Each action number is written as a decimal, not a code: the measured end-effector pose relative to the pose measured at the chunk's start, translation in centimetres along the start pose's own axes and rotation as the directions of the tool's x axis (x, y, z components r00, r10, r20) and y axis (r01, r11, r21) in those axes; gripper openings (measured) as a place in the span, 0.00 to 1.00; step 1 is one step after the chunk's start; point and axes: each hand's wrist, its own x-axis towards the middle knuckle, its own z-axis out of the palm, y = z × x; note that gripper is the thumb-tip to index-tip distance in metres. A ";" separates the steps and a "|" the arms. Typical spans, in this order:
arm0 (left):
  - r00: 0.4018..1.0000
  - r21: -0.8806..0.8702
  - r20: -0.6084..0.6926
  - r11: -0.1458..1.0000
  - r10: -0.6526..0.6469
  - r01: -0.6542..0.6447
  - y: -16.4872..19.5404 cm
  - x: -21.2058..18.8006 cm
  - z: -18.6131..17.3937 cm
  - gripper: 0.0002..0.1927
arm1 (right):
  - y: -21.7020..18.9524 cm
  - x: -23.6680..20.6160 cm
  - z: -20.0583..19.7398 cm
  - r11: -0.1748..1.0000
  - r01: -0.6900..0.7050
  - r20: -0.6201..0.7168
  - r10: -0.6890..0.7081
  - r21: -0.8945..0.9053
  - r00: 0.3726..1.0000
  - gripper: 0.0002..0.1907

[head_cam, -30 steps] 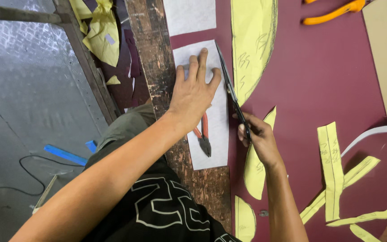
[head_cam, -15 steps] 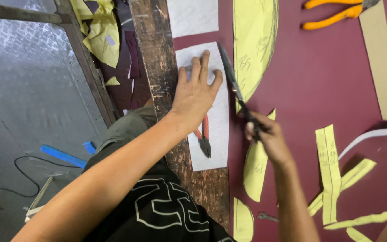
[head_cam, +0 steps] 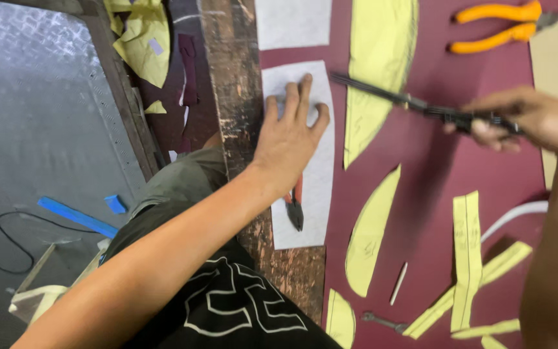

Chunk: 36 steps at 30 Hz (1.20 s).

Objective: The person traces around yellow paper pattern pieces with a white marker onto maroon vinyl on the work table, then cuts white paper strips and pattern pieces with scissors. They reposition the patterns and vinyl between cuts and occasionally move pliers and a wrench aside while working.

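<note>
Surface: a maroon sheet (head_cam: 434, 168) covers the worktable; a worn wooden edge strip (head_cam: 234, 97) runs along its left side, with a grey patterned metal floor (head_cam: 40, 116) beyond.
Left hand: the left hand (head_cam: 289, 139) lies flat, fingers spread, on a white paper pattern piece (head_cam: 314, 194) at the left edge of the maroon sheet. It grips nothing; judged from the pose, the open palm pins the paper so that it cannot slide.
Under the hand: a red-handled cutter with dark jaws (head_cam: 294, 208) lies on the same paper, its handles partly hidden beneath the palm.
Right hand: the right hand (head_cam: 527, 119) is closed around the handles of long dark scissors (head_cam: 414, 102), held above the sheet near the right edge. The blades point left over the large yellow curved pattern piece (head_cam: 376, 71); whether the blades are parted cannot be told.
Surroundings: orange-handled pliers (head_cam: 495, 26) lie at the far right corner. A second white paper (head_cam: 292, 22) sits at the far edge. A yellow crescent piece (head_cam: 369, 236), narrow yellow strips (head_cam: 466, 252), a white stick (head_cam: 398, 283) and a small metal wrench (head_cam: 379, 320) lie toward the near edge.
Obstructions: the left forearm crosses the near left corner. Yellow scraps (head_cam: 140, 45) lie off the table to the left.
</note>
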 end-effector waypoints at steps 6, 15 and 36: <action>1.000 -0.005 -0.025 1.000 -0.005 0.005 -0.1 -0.4 0.3 0.33 | 1.1 2.0 1.2 0.979 0.060 -0.038 -0.054 0.197 0.998 0.23; 1.000 -0.039 0.007 0.999 0.009 -0.009 -0.1 -1.0 -0.2 0.39 | -1.5 6.9 -6.1 0.969 0.012 0.073 0.007 -0.247 0.997 0.26; 0.997 0.008 0.072 1.000 -0.003 0.002 0.3 -1.4 -0.2 0.56 | -4.0 10.8 -7.4 0.879 -0.054 0.115 0.122 -0.475 0.986 0.30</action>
